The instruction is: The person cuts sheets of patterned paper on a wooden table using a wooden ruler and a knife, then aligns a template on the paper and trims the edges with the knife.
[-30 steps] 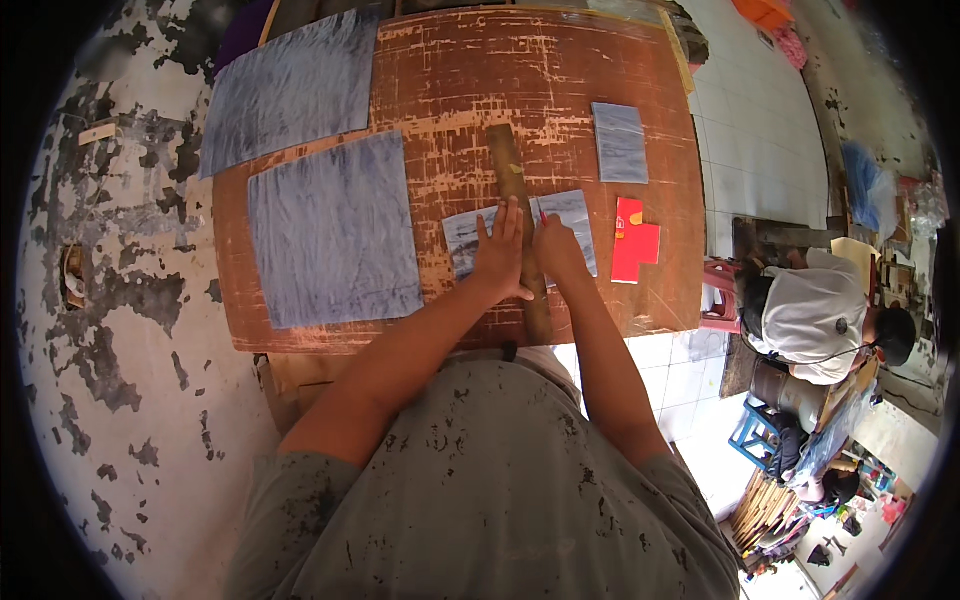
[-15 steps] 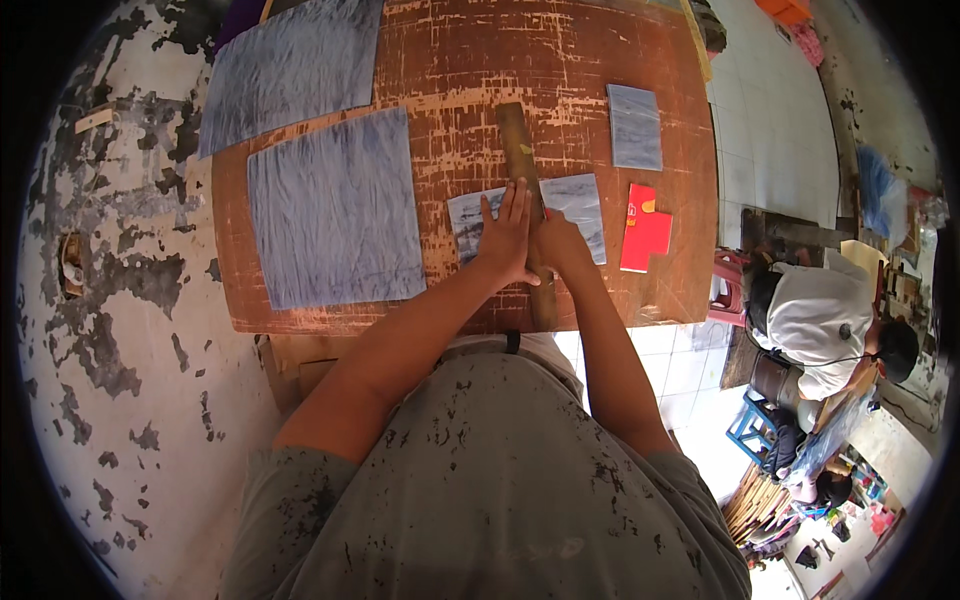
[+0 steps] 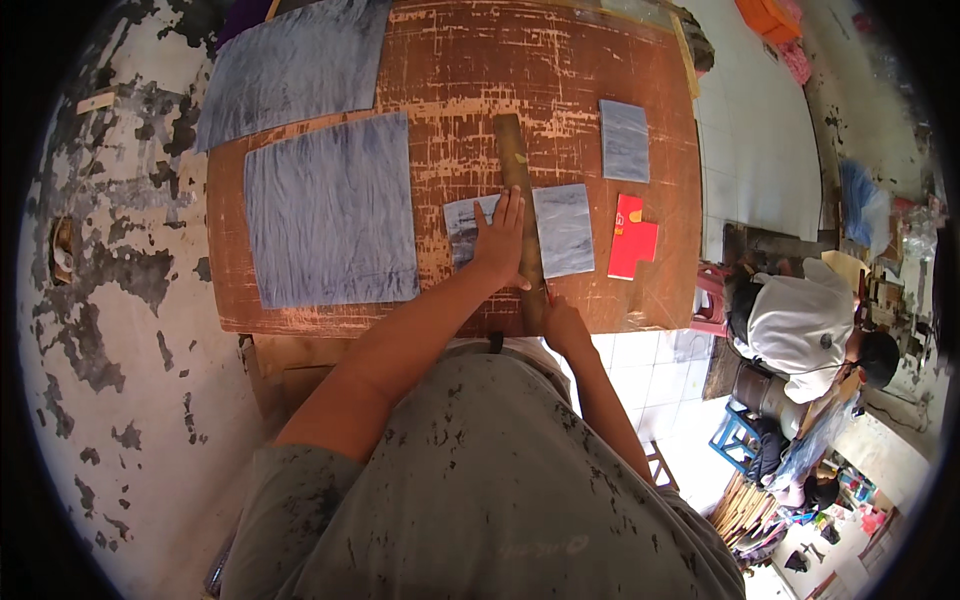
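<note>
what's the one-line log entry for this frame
left hand flat on wooden straightedge over grey sheet | right hand at straightedge near end, small tool, grip unclear | red card beside

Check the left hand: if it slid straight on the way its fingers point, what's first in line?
Probably nothing but bare table. The left hand lies flat on the wooden straightedge, fingers pointing along it toward the far edge; the small grey sheet sits off to the right.

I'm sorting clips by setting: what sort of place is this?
Probably a small craft workshop: a worn wooden worktable with blue-grey sheets, a wooden ruler pressed by the left hand, and peeling walls.
</note>
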`<state>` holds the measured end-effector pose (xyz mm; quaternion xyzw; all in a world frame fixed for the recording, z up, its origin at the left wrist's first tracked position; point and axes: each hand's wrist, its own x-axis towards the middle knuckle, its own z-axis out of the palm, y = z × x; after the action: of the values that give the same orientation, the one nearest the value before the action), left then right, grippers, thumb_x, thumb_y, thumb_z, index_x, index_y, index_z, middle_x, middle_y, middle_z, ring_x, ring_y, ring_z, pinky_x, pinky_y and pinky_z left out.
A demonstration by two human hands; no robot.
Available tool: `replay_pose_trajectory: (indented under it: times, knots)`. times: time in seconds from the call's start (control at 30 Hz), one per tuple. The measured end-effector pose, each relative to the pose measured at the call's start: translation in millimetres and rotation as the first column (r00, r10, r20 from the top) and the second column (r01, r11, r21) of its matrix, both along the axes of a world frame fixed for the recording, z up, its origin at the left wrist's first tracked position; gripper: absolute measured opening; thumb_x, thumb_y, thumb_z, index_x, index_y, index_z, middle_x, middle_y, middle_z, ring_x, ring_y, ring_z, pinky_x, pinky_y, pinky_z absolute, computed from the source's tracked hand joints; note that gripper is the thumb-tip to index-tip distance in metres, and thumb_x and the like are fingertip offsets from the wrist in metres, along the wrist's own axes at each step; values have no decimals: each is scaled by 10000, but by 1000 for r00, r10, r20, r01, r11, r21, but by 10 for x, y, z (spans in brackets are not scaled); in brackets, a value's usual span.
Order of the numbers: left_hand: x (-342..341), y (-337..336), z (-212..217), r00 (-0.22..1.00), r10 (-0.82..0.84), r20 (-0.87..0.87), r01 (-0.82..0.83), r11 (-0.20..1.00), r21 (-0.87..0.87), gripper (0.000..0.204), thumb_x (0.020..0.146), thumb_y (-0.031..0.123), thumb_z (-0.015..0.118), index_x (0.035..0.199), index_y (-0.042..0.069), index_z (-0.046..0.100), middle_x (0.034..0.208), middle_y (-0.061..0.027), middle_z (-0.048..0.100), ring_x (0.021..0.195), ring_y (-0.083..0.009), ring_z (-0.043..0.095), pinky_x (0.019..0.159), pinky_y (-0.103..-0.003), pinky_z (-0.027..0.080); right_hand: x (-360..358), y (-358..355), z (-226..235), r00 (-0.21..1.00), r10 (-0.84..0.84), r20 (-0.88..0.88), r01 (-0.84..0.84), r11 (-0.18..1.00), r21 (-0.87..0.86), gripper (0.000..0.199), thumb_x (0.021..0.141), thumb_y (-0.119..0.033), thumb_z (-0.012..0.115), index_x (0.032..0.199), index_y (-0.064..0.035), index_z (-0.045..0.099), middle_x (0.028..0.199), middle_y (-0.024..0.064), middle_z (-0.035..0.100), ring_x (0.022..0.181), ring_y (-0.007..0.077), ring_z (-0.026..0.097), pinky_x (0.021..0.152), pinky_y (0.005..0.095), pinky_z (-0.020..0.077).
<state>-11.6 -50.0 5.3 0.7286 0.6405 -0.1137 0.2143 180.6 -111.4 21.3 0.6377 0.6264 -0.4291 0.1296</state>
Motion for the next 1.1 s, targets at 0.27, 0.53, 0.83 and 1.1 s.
replay_pose_trajectory:
  times: [0.27,0.53,0.83,1.1]
  knots:
    - [-38,-26,-33,997,-19,-72,21,999,30,1631,494,756,918,1661,-71,136,1757,-247,20,1630,-387,93,1213,-740,229,-6,432,200,988,144,-46,-143,989,27,462,1091,-329,429,1160,84,623,1034,410,692,988,557,700,845,603,556]
    - [-15,11,-45,998,-57,-40,57,998,8,1622,495,748,920,1655,-85,150,1746,-287,2,1631,-418,62,1221,-735,209,-684,1560,-582,979,199,-44,-182,950,255,401,1024,-229,532,1170,139,592,1158,406,675,1099,540,686,897,561,578]
    - [-23,-9,-106,996,-74,-55,76,997,34,1604,502,759,907,1635,-117,184,1739,-302,31,1627,-434,77,1212,-745,211,-707,1449,-390,916,399,33,-397,895,202,352,937,-176,624,1137,108,677,1139,357,658,1037,510,706,877,523,607]
    - [-39,13,-36,997,-47,-67,46,999,-13,1598,524,769,896,1666,-64,150,1758,-261,-5,1635,-396,54,1210,-753,202,-55,273,-390,992,113,-51,-114,994,-3,470,1052,-301,482,1286,96,578,1150,382,689,1111,554,665,989,593,514]
